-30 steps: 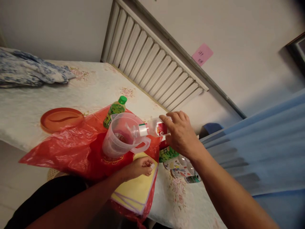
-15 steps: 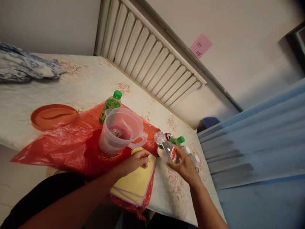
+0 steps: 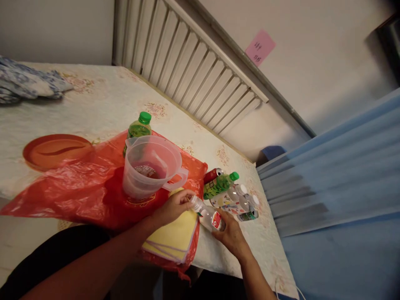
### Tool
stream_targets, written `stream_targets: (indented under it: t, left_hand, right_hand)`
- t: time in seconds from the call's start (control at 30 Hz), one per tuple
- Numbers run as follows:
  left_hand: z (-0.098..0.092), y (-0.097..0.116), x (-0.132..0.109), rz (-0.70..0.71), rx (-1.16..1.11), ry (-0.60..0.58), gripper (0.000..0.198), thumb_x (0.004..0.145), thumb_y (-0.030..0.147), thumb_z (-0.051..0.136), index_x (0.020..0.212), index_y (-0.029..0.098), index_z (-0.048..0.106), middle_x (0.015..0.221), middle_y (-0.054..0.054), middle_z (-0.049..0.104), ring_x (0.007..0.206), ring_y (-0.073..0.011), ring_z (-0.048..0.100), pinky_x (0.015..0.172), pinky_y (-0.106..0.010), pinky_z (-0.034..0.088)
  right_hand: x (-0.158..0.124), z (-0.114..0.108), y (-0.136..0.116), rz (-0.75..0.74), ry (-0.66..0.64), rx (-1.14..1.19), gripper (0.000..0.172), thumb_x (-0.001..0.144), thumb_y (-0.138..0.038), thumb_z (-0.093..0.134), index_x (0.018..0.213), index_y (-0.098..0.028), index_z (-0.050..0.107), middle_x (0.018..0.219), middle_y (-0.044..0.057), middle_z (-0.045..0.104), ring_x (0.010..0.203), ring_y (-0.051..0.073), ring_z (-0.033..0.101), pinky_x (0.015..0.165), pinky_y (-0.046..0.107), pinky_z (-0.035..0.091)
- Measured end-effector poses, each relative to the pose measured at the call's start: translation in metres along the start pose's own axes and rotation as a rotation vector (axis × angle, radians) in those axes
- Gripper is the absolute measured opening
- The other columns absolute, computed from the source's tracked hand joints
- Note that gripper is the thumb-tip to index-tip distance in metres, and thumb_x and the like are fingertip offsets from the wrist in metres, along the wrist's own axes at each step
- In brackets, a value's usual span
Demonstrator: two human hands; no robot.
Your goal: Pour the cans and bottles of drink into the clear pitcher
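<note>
Clear plastic bottle with a red-and-white label (image 3: 208, 216) sat tilted between both hands. Right hand (image 3: 233, 235) had its fingers wrapped round the base end, some hidden behind it. Left hand (image 3: 178, 206) had its fingers bunched at the mouth; couldn't tell what they pinched. Translucent plastic pitcher with a handle (image 3: 134, 183) stood beyond and left of the left fingers, partly hiding a green-capped plastic bottle (image 3: 139, 128). Blue-and-white patterned cloth (image 3: 29, 81), far left of the fingers, was cut off.

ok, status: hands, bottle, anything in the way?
Right hand holding clear bottle, tilted. Left hand at its mouth; cap unclear. Pitcher off to the left, nothing visibly blocking.
</note>
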State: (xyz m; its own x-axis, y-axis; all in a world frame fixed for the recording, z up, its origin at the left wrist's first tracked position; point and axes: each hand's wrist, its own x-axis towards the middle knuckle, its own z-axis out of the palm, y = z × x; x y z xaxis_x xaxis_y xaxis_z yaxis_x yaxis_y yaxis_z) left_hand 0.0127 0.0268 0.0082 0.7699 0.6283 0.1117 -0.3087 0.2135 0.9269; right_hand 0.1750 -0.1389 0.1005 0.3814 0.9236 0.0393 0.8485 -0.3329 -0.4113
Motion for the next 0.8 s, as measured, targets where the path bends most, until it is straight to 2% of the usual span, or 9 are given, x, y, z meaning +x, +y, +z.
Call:
stream_targets:
  t: [0.17, 0.37, 0.53, 0.67, 0.8]
  left_hand:
    - [-0.003, 0.004, -0.001, 0.095, 0.249, 0.078, 0.032, 0.073, 0.03, 0.066, 0.103, 0.017, 0.066, 0.082, 0.0, 0.054, 0.074, -0.0146, 0.051, 0.069, -0.028, 0.042]
    - [-0.006, 0.014, -0.003, 0.139, 0.372, 0.069, 0.027, 0.075, 0.027, 0.064, 0.101, 0.017, 0.068, 0.085, -0.001, 0.055, 0.075, -0.0153, 0.051, 0.072, -0.029, 0.042]
    - [-0.005, 0.02, -0.006, 0.186, 0.414, 0.043, 0.028, 0.077, 0.026, 0.063, 0.104, 0.017, 0.068, 0.09, -0.003, 0.06, 0.079, -0.0161, 0.053, 0.074, -0.029, 0.043]
    - [-0.001, 0.02, -0.007, 0.244, 0.423, 0.042, 0.034, 0.079, 0.026, 0.061, 0.112, 0.018, 0.066, 0.096, -0.003, 0.063, 0.079, -0.0151, 0.054, 0.077, -0.03, 0.044]
    - [0.003, 0.017, -0.005, 0.225, 0.347, 0.087, 0.044, 0.078, 0.028, 0.064, 0.12, 0.017, 0.062, 0.092, -0.003, 0.062, 0.079, -0.0156, 0.055, 0.077, -0.031, 0.045]
  right_hand:
    - [0.004, 0.003, 0.0, -0.011, -0.022, -0.038, 0.059, 0.062, -0.009, 0.066, 0.12, -0.022, 0.066, 0.108, 0.006, 0.069, 0.102, 0.027, 0.064, 0.092, 0.042, 0.051]
    - [0.005, 0.005, -0.003, -0.026, -0.002, -0.005, 0.058, 0.06, -0.009, 0.067, 0.116, -0.022, 0.067, 0.104, 0.006, 0.069, 0.096, 0.026, 0.065, 0.088, 0.04, 0.052]
    - [0.001, 0.01, -0.005, -0.005, 0.014, 0.057, 0.05, 0.063, -0.015, 0.07, 0.112, -0.022, 0.069, 0.102, 0.006, 0.071, 0.094, 0.027, 0.065, 0.086, 0.041, 0.052]
    - [-0.002, 0.016, 0.003, 0.062, -0.039, 0.21, 0.058, 0.061, -0.014, 0.071, 0.118, -0.022, 0.067, 0.108, 0.005, 0.07, 0.098, 0.026, 0.065, 0.091, 0.038, 0.051]
    - [-0.002, 0.018, 0.008, 0.085, -0.043, 0.288, 0.058, 0.061, -0.014, 0.072, 0.118, -0.022, 0.068, 0.109, 0.005, 0.071, 0.1, 0.026, 0.064, 0.092, 0.037, 0.05]
